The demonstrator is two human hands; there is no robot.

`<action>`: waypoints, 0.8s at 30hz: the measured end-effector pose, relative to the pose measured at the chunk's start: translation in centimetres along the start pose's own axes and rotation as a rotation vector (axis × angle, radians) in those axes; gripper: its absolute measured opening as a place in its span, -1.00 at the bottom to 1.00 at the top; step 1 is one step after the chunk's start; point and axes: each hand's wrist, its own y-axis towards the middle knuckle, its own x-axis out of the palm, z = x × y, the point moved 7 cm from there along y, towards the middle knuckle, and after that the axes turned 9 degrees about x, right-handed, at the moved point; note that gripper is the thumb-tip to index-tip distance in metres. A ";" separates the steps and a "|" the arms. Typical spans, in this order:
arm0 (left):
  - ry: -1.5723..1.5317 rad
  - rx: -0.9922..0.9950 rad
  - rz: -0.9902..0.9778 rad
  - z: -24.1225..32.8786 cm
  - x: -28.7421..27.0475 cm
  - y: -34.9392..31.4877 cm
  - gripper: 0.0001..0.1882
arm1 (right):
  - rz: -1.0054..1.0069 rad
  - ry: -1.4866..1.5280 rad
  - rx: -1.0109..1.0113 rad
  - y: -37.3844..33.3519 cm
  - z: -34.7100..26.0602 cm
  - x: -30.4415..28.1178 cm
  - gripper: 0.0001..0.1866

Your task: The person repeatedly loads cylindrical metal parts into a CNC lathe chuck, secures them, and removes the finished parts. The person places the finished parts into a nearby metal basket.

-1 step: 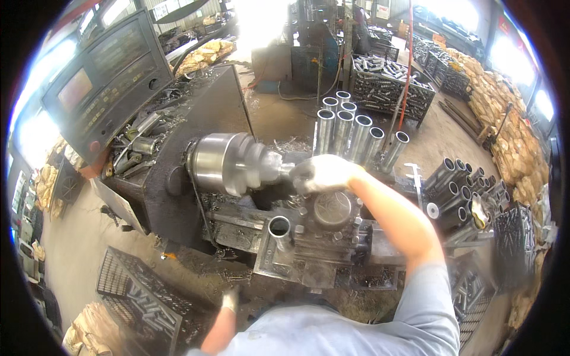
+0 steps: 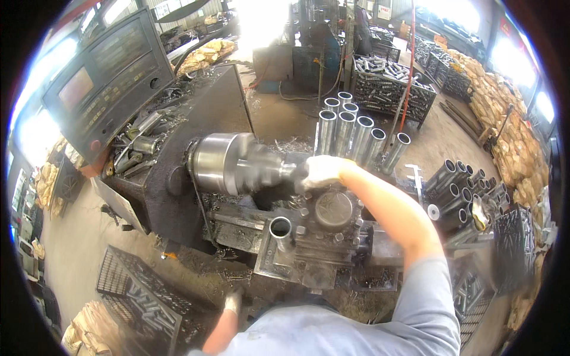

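My right hand (image 2: pixel 322 172), in a whitish glove, reaches to the free end of a shiny metal workpiece (image 2: pixel 270 171) at the lathe chuck (image 2: pixel 222 163). Its fingers are curled and look dark and smeared; what they grip is hidden. The chuck's jaws are blurred, while its steel body looks sharp. Just below that hand sits the tool post (image 2: pixel 332 210) with its round top. A short metal tube (image 2: pixel 279 228) stands upright on the carriage to its left. Low in the view, my left hand (image 2: pixel 233 301), also gloved, hangs beside my body; its fingers are too indistinct to read.
Several upright steel tubes (image 2: pixel 346 127) stand behind the tool post. Darker tubes (image 2: pixel 460 190) lean at the right, near a caliper (image 2: pixel 415 178). A control panel (image 2: pixel 101 89) rises at the left. Wire baskets of metal parts (image 2: pixel 145 296) stand lower left and beyond the lathe (image 2: pixel 392 83).
My right forearm has shifted slightly left, the hand staying at the workpiece's end. The blur over the chuck jaws looks different. My left hand is nearly still.
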 end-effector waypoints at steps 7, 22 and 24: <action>1.131 0.313 -0.386 -6.6 -2.7 -6.6 -0.62 | -0.005 0.653 -0.069 7.7 4.7 3.2 -0.73; 0.255 0.103 0.450 -2.0 -10.9 -4.0 -0.52 | 0.551 -0.261 0.122 6.3 1.1 -7.2 -0.69; 0.111 0.137 0.396 -1.3 -9.4 -3.9 -0.49 | 0.401 -0.086 0.013 8.3 1.9 -5.1 -0.63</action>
